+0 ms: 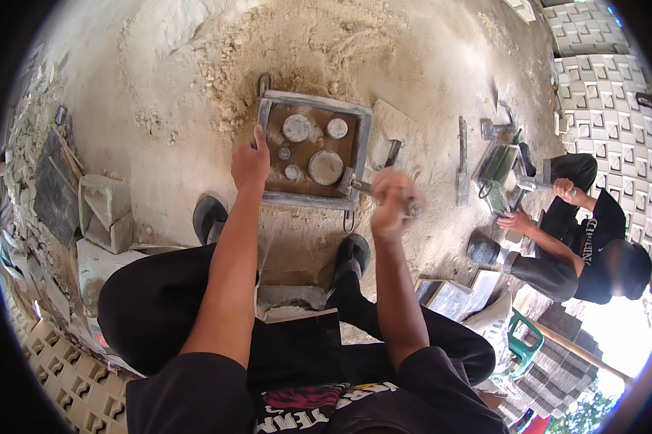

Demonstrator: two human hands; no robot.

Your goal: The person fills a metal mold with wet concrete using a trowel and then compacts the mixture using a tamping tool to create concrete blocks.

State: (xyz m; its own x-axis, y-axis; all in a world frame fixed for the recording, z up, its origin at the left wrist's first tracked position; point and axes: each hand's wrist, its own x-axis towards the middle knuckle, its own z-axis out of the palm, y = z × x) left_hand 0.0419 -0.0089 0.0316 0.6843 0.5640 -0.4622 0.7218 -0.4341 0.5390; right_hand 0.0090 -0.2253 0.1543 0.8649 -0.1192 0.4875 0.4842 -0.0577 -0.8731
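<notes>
A square metal mould (314, 99) lies on the sandy ground before me, a wire loop at two of its corners. Inside, brown material surrounds several round pale discs (326, 168) of different sizes. My left hand (250, 162) is closed on the mould's left side wall, one finger stretched along the rim. Smeared by motion, my right hand (392, 206) is closed round a hammer-like metal tool (362, 186) just right of the mould. The tool's head end is over the mould's near right corner; whether it touches cannot be made out.
Loose sand (232, 87) is heaped beyond the mould. At right a co-worker (593, 246) handles a similar mould (498, 173) and tool. A metal bar (462, 163) lies between us. Concrete blocks (105, 210) stand at left; patterned blocks (604, 108) are stacked at far right.
</notes>
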